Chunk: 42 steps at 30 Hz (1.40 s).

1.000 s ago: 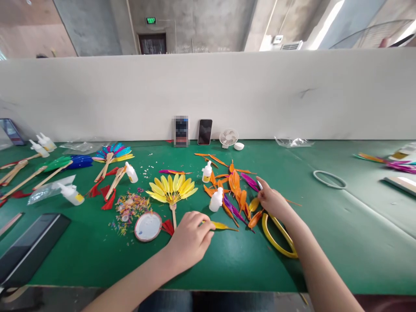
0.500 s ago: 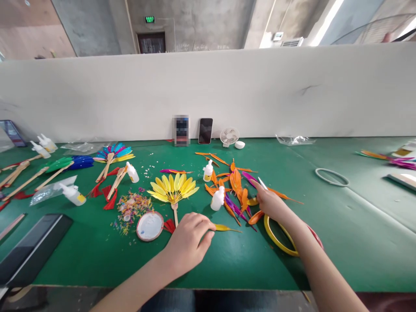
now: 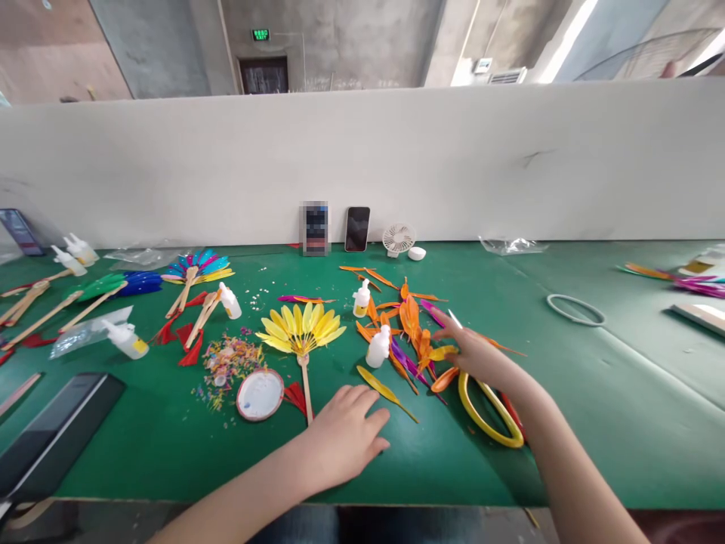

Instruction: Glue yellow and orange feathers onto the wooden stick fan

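Our left hand (image 3: 345, 438) rests on the green table (image 3: 419, 472), fingers loosely spread and gripping nothing; keeping it light avoids crushing the plumes. Our right hand (image 3: 484, 355) is over the scissors (image 3: 490, 436) and orange feathers (image 3: 411, 319); whether its fingers grasp anything we cannot tell, so we should mind the blades. The feather fan (image 3: 303, 325) spreads bright yellow, its pale handle by our left wrist; rightward, a loose yellow feather (image 3: 381, 384) lies slim, tapering to a thin quill.

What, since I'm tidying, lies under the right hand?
Parts of a yellow loop, a red piece, a pale pointed tip and orange feathers show around the right hand. Whatever lies directly beneath it is covered.
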Each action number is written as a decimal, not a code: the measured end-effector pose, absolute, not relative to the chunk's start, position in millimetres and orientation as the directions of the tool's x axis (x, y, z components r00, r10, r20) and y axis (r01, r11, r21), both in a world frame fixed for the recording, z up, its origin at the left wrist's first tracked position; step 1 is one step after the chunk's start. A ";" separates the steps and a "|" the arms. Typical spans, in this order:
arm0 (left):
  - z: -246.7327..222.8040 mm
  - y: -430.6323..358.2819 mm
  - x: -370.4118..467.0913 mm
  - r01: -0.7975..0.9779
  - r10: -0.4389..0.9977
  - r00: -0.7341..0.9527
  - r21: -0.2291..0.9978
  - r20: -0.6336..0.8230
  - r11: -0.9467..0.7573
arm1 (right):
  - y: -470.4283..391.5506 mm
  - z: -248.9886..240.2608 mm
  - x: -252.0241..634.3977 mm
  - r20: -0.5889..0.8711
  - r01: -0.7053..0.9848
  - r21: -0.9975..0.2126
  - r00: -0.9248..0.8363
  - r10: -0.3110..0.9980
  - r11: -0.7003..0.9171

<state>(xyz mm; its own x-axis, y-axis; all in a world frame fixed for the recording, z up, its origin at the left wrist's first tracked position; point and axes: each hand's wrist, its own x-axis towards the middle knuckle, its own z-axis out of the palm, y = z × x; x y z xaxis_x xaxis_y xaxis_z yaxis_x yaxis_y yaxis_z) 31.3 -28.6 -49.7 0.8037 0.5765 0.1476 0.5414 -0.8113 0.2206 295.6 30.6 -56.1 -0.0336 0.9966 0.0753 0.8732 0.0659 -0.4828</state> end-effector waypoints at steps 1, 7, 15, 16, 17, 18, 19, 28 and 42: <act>-49.1 -29.2 33.0 0.530 0.565 0.812 0.224 0.142 -0.818 | 30.1 -59.7 293.3 0.052 0.866 -0.494 -0.060 0.997 0.078; -47.7 -30.6 42.3 0.470 0.522 0.847 0.315 0.100 -0.824 | 26.5 -66.1 290.6 0.044 0.867 -0.481 -0.121 0.992 0.127; -35.6 -26.3 46.6 0.451 0.588 0.805 0.564 0.077 -0.692 | 9.5 -9.4 285.0 -0.148 0.946 -0.220 0.209 0.967 -0.238; -33.9 -25.1 46.2 0.482 0.619 0.783 0.577 0.054 -0.659 | 6.9 -0.3 283.3 -0.169 0.944 -0.201 0.230 0.959 -0.261; -32.3 -23.9 45.6 0.517 0.657 0.753 0.588 0.033 -0.622 | 4.4 7.7 281.5 -0.191 0.939 -0.190 0.251 0.949 -0.287; -31.0 -22.7 44.7 0.550 0.698 0.716 0.602 0.017 -0.579 | 2.0 14.5 279.7 -0.196 0.932 -0.194 0.269 0.943 -0.306; -29.8 -21.5 43.5 0.574 0.738 0.675 0.626 0.006 -0.529 | -0.3 19.6 277.8 -0.189 0.926 -0.221 0.269 0.945 -0.307; -7.6 -14.7 24.9 0.317 0.920 0.392 0.938 0.008 -0.143 | -19.1 25.4 233.1 0.125 0.572 -0.789 -0.210 0.970 0.225; -20.2 0.0 16.5 0.066 0.951 0.292 0.994 -0.107 0.092 | -11.1 -0.6 170.6 0.229 0.397 -0.879 -0.137 0.964 0.265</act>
<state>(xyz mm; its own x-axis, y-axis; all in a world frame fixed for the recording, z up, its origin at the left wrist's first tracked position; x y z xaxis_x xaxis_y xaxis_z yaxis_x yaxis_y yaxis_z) 16.5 0.0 -20.2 0.2917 0.9505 -0.1069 0.0656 0.0916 0.9936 170.6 -11.1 -0.6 -0.1371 0.9638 0.2285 0.3972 0.2648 -0.8787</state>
